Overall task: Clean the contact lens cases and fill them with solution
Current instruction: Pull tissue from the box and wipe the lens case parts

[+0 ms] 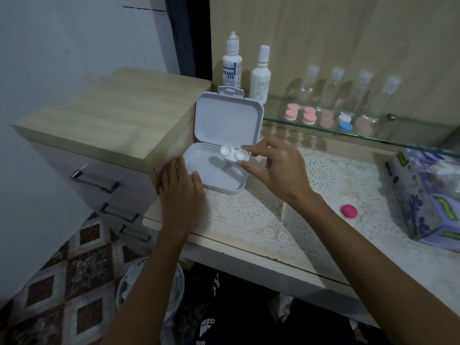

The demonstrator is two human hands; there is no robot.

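A white hinged box (pixel 225 120) stands open on the lace-covered desk, its lid leaning back. My right hand (pixel 276 168) pinches a white contact lens case (pixel 234 153) between thumb and fingers, just above the box's tray. My left hand (pixel 180 190) rests flat against the box's near left corner. Small clear items lie in the tray under the case. Two white solution bottles (pixel 232 62) (pixel 260 75) stand behind the box. Pink lens cases (pixel 291 112) and a blue-and-white lens case (pixel 344 123) sit on the glass shelf (pixel 398 139).
A wooden drawer unit (pixel 109 115) rises at the left of the box. Several clear bottles (pixel 333 88) line the back of the shelf. A pink round cap (pixel 349 211) lies on the lace at right, near a purple tissue box (pixel 433 205). A bin (pixel 149 290) sits below the desk.
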